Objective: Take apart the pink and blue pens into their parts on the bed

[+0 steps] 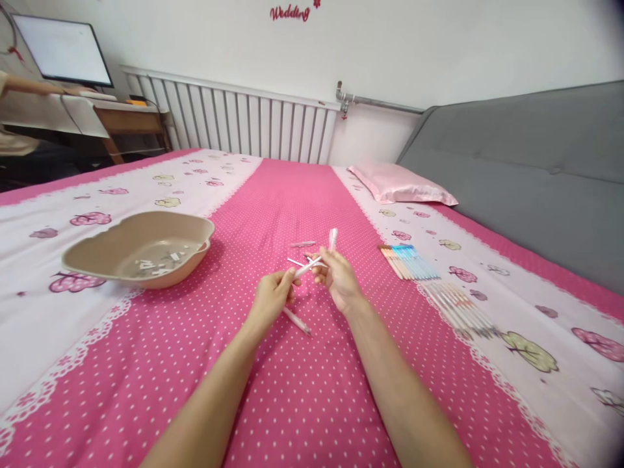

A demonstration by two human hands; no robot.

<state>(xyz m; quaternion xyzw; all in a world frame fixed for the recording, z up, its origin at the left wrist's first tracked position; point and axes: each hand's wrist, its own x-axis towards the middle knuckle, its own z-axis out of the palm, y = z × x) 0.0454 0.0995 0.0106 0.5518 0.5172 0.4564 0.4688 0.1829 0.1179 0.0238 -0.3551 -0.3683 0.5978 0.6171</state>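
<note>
My left hand (273, 291) is closed round a pale pink-white pen (303, 268), which slants up toward my right hand. My right hand (340, 281) is closed too, its fingers at the pen's far end. A clear pinkish pen cap or tube (333, 238) sticks up from between the right thumb and fingers. One pale pen with a dark tip (298, 322) lies on the bedspread just below my left hand. Beyond the hands lies another slim pen (303, 244). A thin white stick (293, 262) is partly hidden behind the hands.
A beige basin (97, 244) with small white pieces (155, 266) stands at left. At right, blue and orange-brown pens (409, 262) lie in a row, with paler pens (459, 309) nearer me. A pink pillow (400, 183) lies farther back. A person's arm (34, 86) rests at a desk.
</note>
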